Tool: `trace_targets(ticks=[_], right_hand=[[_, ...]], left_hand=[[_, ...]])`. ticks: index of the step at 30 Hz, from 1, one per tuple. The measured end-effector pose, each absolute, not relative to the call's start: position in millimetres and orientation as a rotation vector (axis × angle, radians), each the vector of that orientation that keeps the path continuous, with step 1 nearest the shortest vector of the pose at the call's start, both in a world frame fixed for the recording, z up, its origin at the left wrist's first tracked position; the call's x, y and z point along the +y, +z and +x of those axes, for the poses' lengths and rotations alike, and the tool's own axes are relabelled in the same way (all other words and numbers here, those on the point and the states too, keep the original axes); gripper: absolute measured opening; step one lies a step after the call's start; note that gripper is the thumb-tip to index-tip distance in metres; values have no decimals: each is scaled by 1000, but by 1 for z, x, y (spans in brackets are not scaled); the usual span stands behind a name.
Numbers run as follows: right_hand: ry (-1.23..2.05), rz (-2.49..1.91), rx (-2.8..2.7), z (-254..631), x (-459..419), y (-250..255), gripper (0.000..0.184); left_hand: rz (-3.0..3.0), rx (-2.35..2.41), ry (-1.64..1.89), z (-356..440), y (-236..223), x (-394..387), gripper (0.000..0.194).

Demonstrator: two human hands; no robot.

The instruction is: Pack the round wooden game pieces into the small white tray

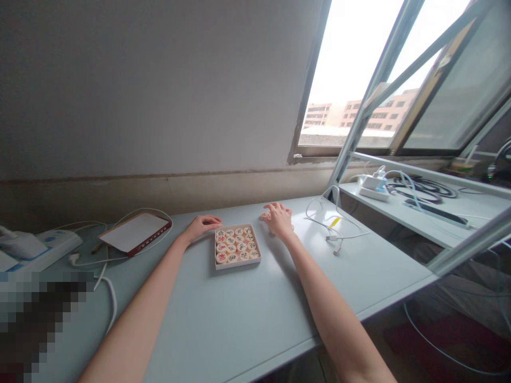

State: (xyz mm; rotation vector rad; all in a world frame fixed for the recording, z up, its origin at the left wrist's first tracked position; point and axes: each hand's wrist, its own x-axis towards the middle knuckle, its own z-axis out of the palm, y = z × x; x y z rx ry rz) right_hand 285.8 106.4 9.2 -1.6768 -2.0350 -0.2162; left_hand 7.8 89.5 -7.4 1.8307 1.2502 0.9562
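A shallow white box lies on the table, filled with round Chinese chess pieces set in rows, with red and dark characters. My left hand rests just beyond the box's far left corner, fingers stretched loosely to the right and holding nothing. Right of the box, my right hand reaches down over a few loose Chinese chess pieces, its fingers bent and apart. The palm and fingers partly hide those pieces. Whether the fingertips touch them is hard to make out.
White cables and a yellow strip lie at the right. At the left are a dark red box lid with a pale inside, more cables and a power strip. A metal frame rises beside the window.
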Motion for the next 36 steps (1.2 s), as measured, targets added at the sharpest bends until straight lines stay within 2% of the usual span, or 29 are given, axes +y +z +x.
trace_targets(ticks=[7, 11, 19, 23, 33, 36], right_hand=[[231, -929, -2507, 248, 72, 35, 25], [277, -784, -2636, 224, 56, 28, 30], [173, -899, -2532, 210, 51, 18, 19], [76, -963, -2503, 217, 57, 26, 20], [-227, -1590, -2324, 286, 95, 19, 12], [-203, -1547, -2318, 287, 94, 20, 19]], left_hand=[[1852, 1230, 942, 7, -7, 89, 29], [1862, 1233, 938, 7, -7, 89, 29], [1849, 1222, 950, 8, -6, 90, 29], [1848, 1217, 949, 8, -6, 90, 29], [1844, 1270, 930, 7, -7, 89, 30], [1846, 1285, 929, 8, -7, 89, 31]])
